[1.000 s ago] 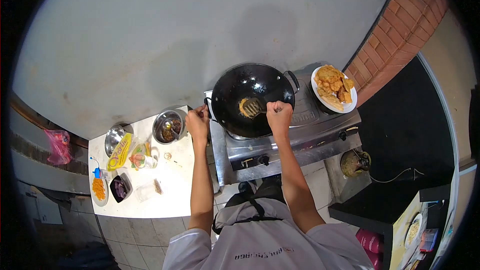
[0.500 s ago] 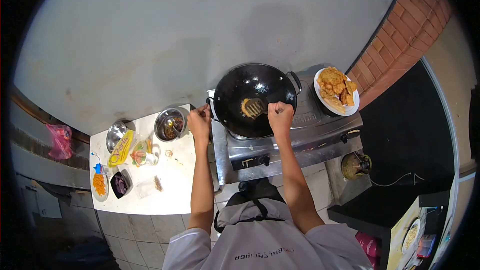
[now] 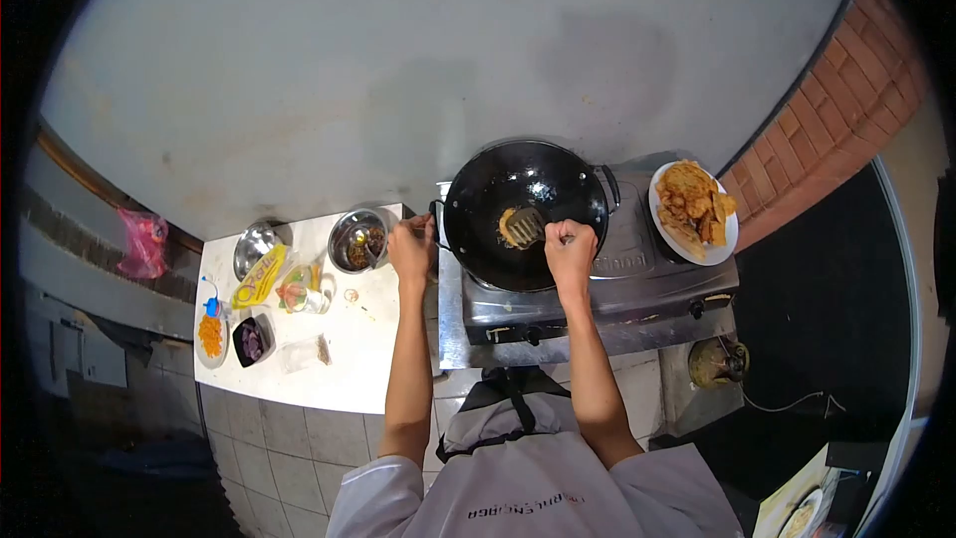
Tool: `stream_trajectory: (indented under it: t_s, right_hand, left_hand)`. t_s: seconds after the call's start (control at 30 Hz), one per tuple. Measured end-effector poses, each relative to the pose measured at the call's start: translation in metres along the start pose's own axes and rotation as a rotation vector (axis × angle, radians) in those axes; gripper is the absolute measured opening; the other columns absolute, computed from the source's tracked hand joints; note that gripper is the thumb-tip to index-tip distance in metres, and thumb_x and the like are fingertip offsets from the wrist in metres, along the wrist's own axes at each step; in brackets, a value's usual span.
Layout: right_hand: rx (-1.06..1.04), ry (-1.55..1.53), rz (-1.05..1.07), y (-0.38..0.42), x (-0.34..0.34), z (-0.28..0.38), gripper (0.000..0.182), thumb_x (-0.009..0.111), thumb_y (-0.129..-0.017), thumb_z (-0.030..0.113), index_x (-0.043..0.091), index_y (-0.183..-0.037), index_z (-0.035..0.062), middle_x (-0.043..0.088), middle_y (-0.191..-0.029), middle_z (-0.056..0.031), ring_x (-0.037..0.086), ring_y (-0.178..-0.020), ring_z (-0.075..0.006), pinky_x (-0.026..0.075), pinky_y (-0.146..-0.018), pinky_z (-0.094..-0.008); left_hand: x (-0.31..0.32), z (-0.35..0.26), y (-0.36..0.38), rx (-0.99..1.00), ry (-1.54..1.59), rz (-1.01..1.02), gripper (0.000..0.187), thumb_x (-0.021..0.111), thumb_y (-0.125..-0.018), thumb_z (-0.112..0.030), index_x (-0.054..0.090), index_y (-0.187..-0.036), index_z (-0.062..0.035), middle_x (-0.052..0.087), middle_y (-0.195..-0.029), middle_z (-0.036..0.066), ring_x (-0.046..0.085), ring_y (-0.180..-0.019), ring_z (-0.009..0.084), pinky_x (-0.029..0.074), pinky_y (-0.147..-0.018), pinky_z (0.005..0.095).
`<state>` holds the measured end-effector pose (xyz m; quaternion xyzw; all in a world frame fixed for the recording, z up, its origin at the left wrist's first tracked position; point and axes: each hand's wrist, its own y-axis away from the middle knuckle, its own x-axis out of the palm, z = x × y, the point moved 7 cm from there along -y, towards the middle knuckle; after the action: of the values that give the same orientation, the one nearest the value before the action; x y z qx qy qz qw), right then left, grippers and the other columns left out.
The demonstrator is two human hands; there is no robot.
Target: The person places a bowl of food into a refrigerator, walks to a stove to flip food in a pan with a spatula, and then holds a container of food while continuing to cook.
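Everything has slid a little right and down across the head view since half a second ago, wok and hands together, so most of this looks like a turn of the head. Relative to the wok (image 3: 478,244), the right hand (image 3: 571,252) sits only slightly closer in, its fingers closed around the handle of a slotted spatula (image 3: 526,228). That blade remains low in the bowl of the wok, overlapping the right side of a small golden-brown piece of food (image 3: 507,227), which lies near the middle, so the work at the wok appears almost unchanged. Whether the blade is under the piece or merely against it is unclear. The left hand (image 3: 410,247) has its fingers bent beside the wok's left handle (image 3: 433,207); I cannot tell whether they grip it. The wok stands on the stove (image 3: 637,314), with a white plate (image 3: 734,235) of fried pieces (image 3: 694,199) to its right and a metal bowl (image 3: 336,251) on the tabletop (image 3: 368,364) to its left.
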<state>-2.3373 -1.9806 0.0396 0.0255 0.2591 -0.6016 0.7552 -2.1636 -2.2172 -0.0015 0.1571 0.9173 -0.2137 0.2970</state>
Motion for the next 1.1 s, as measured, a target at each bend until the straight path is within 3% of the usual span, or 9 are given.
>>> stream_trajectory:
  t_s: [0.1,0.13,0.17,0.27,0.43,0.67,0.97,1.03,1.1]
  right_hand:
    - [0.012,0.002,0.020,-0.007,-0.005,-0.005,0.024,0.059,-0.076,0.007,0.049,-0.059,-0.0071,0.050,-0.054,-0.0209,0.052,-0.048,-0.0337,0.039,-0.051,-0.0401]
    - [-0.037,-0.010,-0.025,-0.011,-0.004,-0.017,0.026,0.059,-0.076,0.007,0.047,-0.057,-0.0068,0.046,-0.051,-0.0190,0.045,-0.043,-0.0250,0.038,-0.050,-0.0383]
    - [-0.044,-0.017,-0.024,-0.015,-0.008,-0.014,0.026,0.059,-0.076,0.007,0.047,-0.057,-0.0068,0.046,-0.051,-0.0190,0.045,-0.043,-0.0250,0.038,-0.050,-0.0383]
    - [0.066,-0.177,0.013,-0.021,-0.012,-0.021,0.028,0.061,-0.076,0.007,0.047,-0.057,-0.0061,0.041,-0.047,-0.0149,0.039,-0.046,-0.0116,0.037,-0.051,-0.0353]
    - [0.179,-0.433,0.082,-0.028,-0.032,-0.012,0.033,0.056,-0.087,0.010,0.053,-0.056,0.0001,0.048,-0.046,-0.0022,0.045,-0.036,-0.0074,0.035,-0.031,-0.0231]
    - [0.153,-0.426,0.192,-0.030,-0.025,-0.014,0.034,0.055,-0.087,0.010,0.052,-0.055,0.0001,0.049,-0.047,-0.0031,0.046,-0.035,-0.0079,0.036,-0.030,-0.0242]
    - [0.115,-0.347,0.250,-0.023,-0.001,-0.031,0.032,0.058,-0.085,0.009,0.052,-0.055,-0.0016,0.053,-0.049,-0.0051,0.048,-0.035,-0.0095,0.038,-0.028,-0.0259]
    - [0.173,-0.323,0.270,-0.021,0.001,-0.036,0.030,0.058,-0.084,0.007,0.052,-0.057,-0.0039,0.053,-0.050,-0.0093,0.050,-0.040,-0.0104,0.040,-0.035,-0.0280]
    - [0.041,-0.223,0.209,-0.024,0.002,-0.037,0.026,0.060,-0.080,0.004,0.050,-0.059,-0.0067,0.050,-0.050,-0.0143,0.048,-0.045,-0.0101,0.040,-0.045,-0.0310]
  left_hand:
    - [-0.004,-0.009,0.002,-0.004,-0.028,-0.021,0.020,0.068,-0.081,-0.022,0.072,-0.087,-0.0037,0.068,-0.084,0.017,0.066,-0.078,0.0341,0.051,-0.071,0.0399]
    - [-0.004,-0.009,0.002,0.019,-0.050,-0.035,0.020,0.068,-0.081,-0.022,0.072,-0.087,-0.0037,0.068,-0.083,0.017,0.066,-0.078,0.0344,0.050,-0.071,0.0400]
    - [-0.004,-0.011,0.001,0.022,-0.052,-0.044,0.020,0.068,-0.081,-0.022,0.072,-0.087,-0.0037,0.068,-0.083,0.017,0.066,-0.078,0.0344,0.050,-0.071,0.0400]
    - [-0.001,-0.007,0.001,-0.057,-0.049,-0.006,0.019,0.069,-0.081,-0.022,0.072,-0.087,-0.0043,0.068,-0.083,0.017,0.066,-0.078,0.0348,0.050,-0.070,0.0402]
    - [-0.003,-0.008,0.005,-0.030,-0.067,-0.088,0.016,0.071,-0.079,-0.017,0.073,-0.088,-0.0046,0.069,-0.082,0.017,0.067,-0.075,0.0314,0.051,-0.070,0.0366]
    - [-0.005,-0.017,0.007,-0.012,-0.083,-0.116,0.016,0.068,-0.080,-0.017,0.072,-0.087,-0.0035,0.066,-0.082,0.020,0.065,-0.077,0.0365,0.050,-0.070,0.0410]
    - [-0.006,-0.018,0.009,0.005,-0.100,-0.130,0.015,0.068,-0.079,-0.014,0.072,-0.088,-0.0026,0.065,-0.079,0.020,0.065,-0.075,0.0361,0.050,-0.067,0.0402]
    - [-0.006,-0.018,0.010,-0.017,-0.087,-0.127,0.014,0.068,-0.080,-0.013,0.072,-0.088,-0.0026,0.065,-0.077,0.020,0.065,-0.073,0.0354,0.050,-0.066,0.0394]
    - [-0.005,-0.016,0.009,-0.040,-0.072,-0.125,0.014,0.068,-0.080,-0.013,0.072,-0.089,-0.0026,0.065,-0.076,0.020,0.065,-0.072,0.0348,0.050,-0.066,0.0386]
